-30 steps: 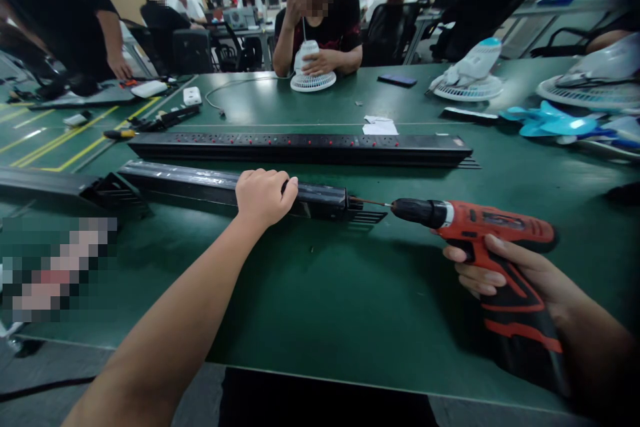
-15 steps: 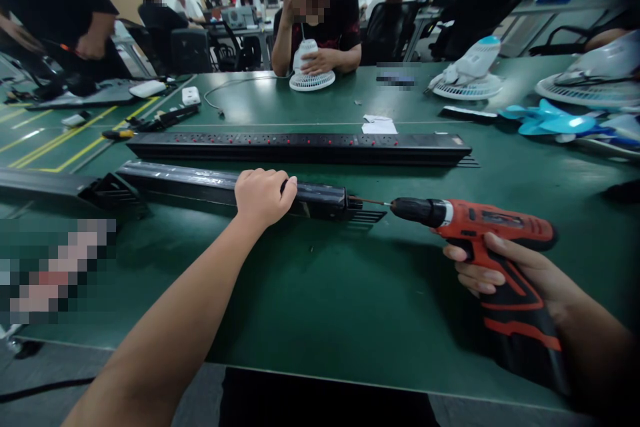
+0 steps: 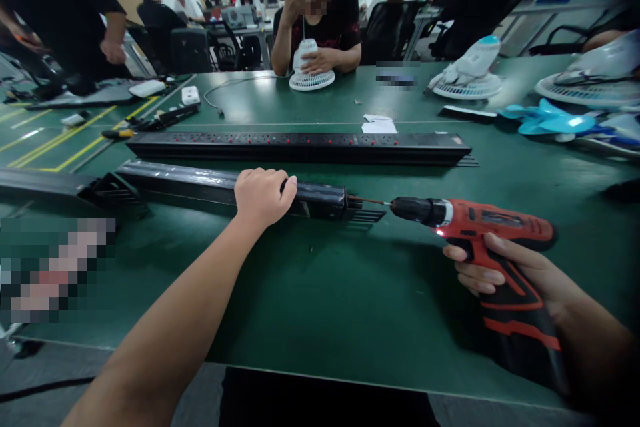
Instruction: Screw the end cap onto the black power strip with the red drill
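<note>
My left hand (image 3: 263, 195) is closed over a long black power strip (image 3: 200, 185) that lies across the green table (image 3: 320, 293), gripping it near its right end. My right hand (image 3: 505, 273) grips the handle of a red and black cordless drill (image 3: 480, 227). The drill's thin bit points left and meets the right end cap of the strip (image 3: 357, 203). A small red light glows under the drill's chuck.
A second long black power strip (image 3: 300, 145) lies parallel just behind. White desk fans (image 3: 470, 77) and blue fan blades (image 3: 550, 121) lie at the right. A seated person opposite holds a white fan (image 3: 310, 70). Other people work at the left and in the background.
A small red light has come on under the drill's chuck. My hands, the drill and the strip stay where they were. The person at far left has shifted an arm.
</note>
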Motion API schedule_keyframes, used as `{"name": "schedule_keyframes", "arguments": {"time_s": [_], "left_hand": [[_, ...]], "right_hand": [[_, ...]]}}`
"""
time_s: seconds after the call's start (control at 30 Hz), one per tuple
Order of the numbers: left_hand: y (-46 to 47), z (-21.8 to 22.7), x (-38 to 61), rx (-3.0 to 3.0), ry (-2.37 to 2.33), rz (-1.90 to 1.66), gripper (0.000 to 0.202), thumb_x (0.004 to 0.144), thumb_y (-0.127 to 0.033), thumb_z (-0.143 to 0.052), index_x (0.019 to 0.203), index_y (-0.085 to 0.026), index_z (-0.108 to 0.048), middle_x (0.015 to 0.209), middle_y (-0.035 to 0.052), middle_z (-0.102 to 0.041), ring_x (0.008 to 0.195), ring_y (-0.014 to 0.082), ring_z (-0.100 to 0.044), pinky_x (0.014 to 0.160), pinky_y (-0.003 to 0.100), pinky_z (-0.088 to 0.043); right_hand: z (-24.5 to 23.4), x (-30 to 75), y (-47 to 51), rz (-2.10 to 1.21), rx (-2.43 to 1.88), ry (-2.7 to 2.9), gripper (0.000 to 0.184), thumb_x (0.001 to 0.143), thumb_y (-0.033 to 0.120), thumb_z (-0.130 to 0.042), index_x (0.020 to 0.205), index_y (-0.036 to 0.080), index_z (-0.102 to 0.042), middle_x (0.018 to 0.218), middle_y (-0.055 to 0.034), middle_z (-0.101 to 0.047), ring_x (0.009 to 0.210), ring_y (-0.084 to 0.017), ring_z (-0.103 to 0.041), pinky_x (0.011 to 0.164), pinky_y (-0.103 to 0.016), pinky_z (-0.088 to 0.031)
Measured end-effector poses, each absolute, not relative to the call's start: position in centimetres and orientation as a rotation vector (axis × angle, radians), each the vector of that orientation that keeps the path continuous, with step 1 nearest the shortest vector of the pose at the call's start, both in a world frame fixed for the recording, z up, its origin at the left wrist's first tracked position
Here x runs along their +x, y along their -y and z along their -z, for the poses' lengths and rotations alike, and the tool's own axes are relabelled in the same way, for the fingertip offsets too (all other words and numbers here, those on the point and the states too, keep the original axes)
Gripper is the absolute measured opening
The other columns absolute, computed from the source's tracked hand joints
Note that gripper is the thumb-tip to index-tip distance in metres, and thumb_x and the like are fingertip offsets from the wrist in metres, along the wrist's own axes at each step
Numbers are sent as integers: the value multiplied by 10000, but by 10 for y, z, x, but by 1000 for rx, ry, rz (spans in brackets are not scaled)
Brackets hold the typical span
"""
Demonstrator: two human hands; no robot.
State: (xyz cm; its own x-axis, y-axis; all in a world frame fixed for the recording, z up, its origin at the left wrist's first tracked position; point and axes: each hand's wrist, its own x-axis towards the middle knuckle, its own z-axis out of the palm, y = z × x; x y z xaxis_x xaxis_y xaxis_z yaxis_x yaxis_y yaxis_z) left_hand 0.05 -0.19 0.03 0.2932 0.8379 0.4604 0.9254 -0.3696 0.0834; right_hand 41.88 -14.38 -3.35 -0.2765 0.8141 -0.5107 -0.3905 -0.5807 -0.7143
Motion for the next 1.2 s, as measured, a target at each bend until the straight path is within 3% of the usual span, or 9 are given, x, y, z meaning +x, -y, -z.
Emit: {"name": "schedule_keyframes", "arguments": {"time_s": [0.53, 1.2], "left_hand": [[2, 1, 0, -2349, 1624, 665, 522, 1063, -446, -357, 742, -220, -701, 698, 74, -704, 684, 246, -589, 777, 433, -400], [2, 2, 0, -2342, 1615, 674, 507, 1059, -442, -367, 722, -224, -678, 701, 69, -716, 682, 239, -591, 765, 423, -403]], "right_hand": [[34, 420, 142, -1947, -1155, 601, 382, 854, 573, -839, 890, 209, -728, 563, 44, -375, 540, -158, -321, 481, -269, -451], [16, 407, 141, -1944, -1219, 662, 446, 765, 602, -905, 842, 215, -698, 526, 51, -366, 529, -153, -315, 466, -277, -413]]}}
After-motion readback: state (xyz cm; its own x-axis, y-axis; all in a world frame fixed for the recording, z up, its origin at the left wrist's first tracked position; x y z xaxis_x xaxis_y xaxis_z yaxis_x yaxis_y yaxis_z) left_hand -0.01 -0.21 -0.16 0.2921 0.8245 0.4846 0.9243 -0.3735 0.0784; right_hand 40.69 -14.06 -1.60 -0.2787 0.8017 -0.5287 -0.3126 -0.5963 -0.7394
